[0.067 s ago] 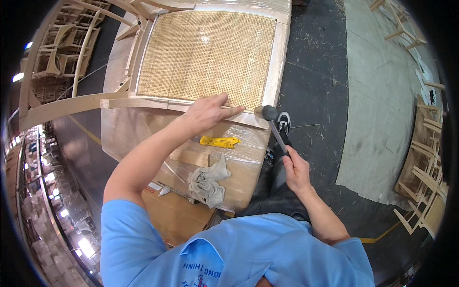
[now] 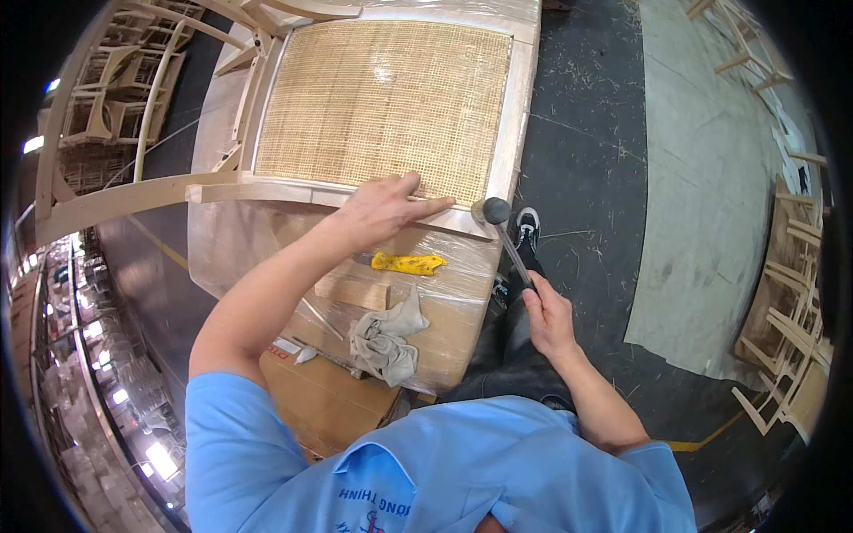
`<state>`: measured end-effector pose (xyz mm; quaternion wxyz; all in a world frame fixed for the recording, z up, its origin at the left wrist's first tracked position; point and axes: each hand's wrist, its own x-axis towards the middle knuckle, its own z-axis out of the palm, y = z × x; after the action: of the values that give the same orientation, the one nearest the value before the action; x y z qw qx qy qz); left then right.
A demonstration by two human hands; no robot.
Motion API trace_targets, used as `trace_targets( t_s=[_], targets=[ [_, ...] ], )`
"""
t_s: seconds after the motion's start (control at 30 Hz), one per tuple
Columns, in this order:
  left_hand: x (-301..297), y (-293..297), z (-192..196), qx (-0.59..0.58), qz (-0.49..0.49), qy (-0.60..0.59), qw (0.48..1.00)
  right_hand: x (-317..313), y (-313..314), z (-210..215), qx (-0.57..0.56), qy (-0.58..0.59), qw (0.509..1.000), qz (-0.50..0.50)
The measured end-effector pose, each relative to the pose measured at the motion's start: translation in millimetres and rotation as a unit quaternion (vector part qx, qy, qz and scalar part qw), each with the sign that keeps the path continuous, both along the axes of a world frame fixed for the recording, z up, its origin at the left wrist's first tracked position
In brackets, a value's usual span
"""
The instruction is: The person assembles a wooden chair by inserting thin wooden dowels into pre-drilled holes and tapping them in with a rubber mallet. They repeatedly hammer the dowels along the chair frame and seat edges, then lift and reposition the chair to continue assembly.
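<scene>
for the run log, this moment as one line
left grip: spread at panel edge | right grip: holds mallet | mallet: near frame corner

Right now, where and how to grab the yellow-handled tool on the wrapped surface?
I'd pinch the yellow-handled tool mid-handle, across its narrow width, from above and the near right. It lies flat, long axis roughly left to right; the left hand sits beyond it and the left forearm crowds its left end.

Left grip (image 2: pixel 384 210) rests at the near edge of cane panel (image 2: pixel 382 107), index finger extended toward mallet (image 2: pixel 496 211). Right grip (image 2: pixel 549 313) holds the mallet's handle, head at frame (image 2: pixel 512 124) corner. Yellow tool (image 2: pixel 409 264) and rag (image 2: pixel 388 342) lie on wrapped worktop (image 2: pixel 453 324).
</scene>
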<state>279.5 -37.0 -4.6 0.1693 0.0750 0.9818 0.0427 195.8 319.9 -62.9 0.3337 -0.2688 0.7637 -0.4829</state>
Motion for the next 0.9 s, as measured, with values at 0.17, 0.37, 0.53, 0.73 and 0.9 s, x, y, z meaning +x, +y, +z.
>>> trace_targets(
  t_s=[0.17,0.37,0.53,0.73,0.9],
  targets=[
    [18.6,-30.6,19.4,-0.085,0.001,-0.046,0.995,-0.3,0.6,-6.7,0.020,0.000,1.000,0.009],
    [29.4,-44.9,15.0,-0.065,-0.006,-0.034,0.997,-12.7,-2.0,14.7,0.024,0.023,0.999,-0.016],
    [32.0,-45.1,13.4,-0.062,0.009,-0.048,0.997,-19.4,-17.0,56.0,-0.106,0.073,0.991,-0.026],
    [26.8,-44.1,15.3,-0.042,0.020,-0.062,0.997,-19.2,-21.0,27.4,0.028,0.104,0.994,0.036],
    [32.8,-42.6,19.1,-0.050,0.020,-0.046,0.997,-17.4,-23.6,50.9,-0.062,0.089,0.994,-0.015]
  ],
)
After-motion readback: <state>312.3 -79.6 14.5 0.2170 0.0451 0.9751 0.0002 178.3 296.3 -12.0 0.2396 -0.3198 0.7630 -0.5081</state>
